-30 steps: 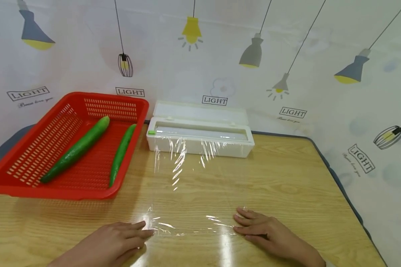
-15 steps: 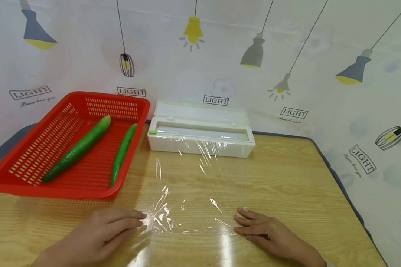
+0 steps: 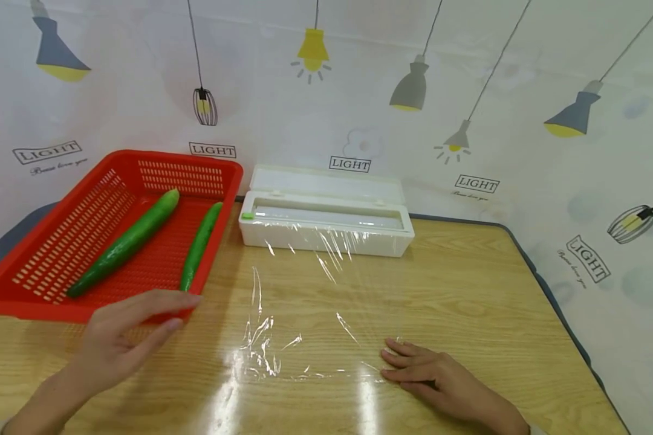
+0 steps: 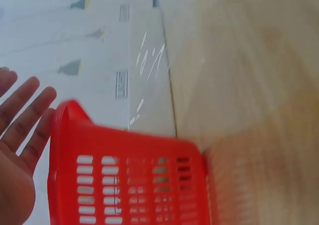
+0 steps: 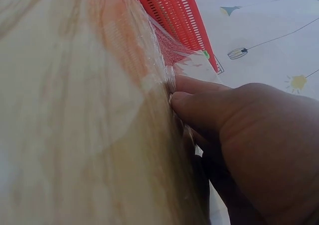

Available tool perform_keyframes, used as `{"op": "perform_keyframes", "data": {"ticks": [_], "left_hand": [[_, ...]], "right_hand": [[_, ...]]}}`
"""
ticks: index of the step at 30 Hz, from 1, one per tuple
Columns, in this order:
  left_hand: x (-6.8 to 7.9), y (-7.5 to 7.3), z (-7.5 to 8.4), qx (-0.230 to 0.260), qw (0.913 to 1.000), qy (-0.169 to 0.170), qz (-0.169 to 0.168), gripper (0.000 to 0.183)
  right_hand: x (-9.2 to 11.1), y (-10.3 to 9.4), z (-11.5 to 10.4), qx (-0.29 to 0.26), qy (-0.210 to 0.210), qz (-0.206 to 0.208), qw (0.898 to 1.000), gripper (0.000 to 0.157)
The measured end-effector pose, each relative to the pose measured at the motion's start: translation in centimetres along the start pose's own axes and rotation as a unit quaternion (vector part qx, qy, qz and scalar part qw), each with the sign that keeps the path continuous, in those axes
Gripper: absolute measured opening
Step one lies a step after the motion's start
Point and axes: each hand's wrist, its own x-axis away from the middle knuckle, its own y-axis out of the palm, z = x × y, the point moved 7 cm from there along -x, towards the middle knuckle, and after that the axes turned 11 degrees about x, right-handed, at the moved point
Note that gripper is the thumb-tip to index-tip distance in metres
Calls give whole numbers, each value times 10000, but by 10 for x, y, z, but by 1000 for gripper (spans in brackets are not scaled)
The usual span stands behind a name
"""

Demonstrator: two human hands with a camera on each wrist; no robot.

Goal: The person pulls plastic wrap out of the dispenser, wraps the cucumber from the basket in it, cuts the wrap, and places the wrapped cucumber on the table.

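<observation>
My left hand (image 3: 122,335) hovers at the near right corner of the red plastic basket (image 3: 230,202), fingers extended and holding nothing. In the left wrist view its spread fingers (image 4: 31,108) appear beside the basket rim. Two cucumbers lie in the basket: a thick one (image 3: 127,244) and a slimmer one (image 3: 200,244) along the right wall, its near end partly hidden by the hand. Clear cling film (image 3: 305,308) stretches from the white dispenser box (image 3: 326,238) across the table. At the film's near right corner my right hand (image 3: 443,380) rests, fingers straight, pressing it down.
The dispenser's lid (image 3: 326,183) stands open against a printed backdrop (image 3: 354,78) that encloses the back and right side. Wood-grain table (image 3: 484,290) extends right of the film. Wrinkles gather at the film's near left corner.
My left hand has let go of the film's near left corner and moved left and up to the basket. That corner has wrinkled. The right hand has stayed put.
</observation>
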Motion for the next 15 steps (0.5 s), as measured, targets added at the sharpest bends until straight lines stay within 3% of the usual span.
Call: {"op": "perform_keyframes", "data": {"ticks": [2, 5, 8, 13, 15], "left_hand": [[1, -18, -7, 45, 9978, -570, 346, 22], [6, -47, -20, 21, 9876, -1354, 793, 24], [11, -71, -31, -488, 9738, -1930, 1102, 32], [9, -93, -42, -1344, 9490, -2466, 1433, 40], [5, -101, -45, -1437, 9445, -2520, 1540, 41]], "right_hand": [[0, 0, 1, -9, 8, -20, 10000, 40], [0, 1, 2, -39, 57, -45, 10000, 40], [0, 2, 3, -66, 86, -32, 9999, 39], [1, 2, 3, -48, 93, -28, 9999, 39], [2, 1, 2, -49, 100, -16, 9999, 39]]}}
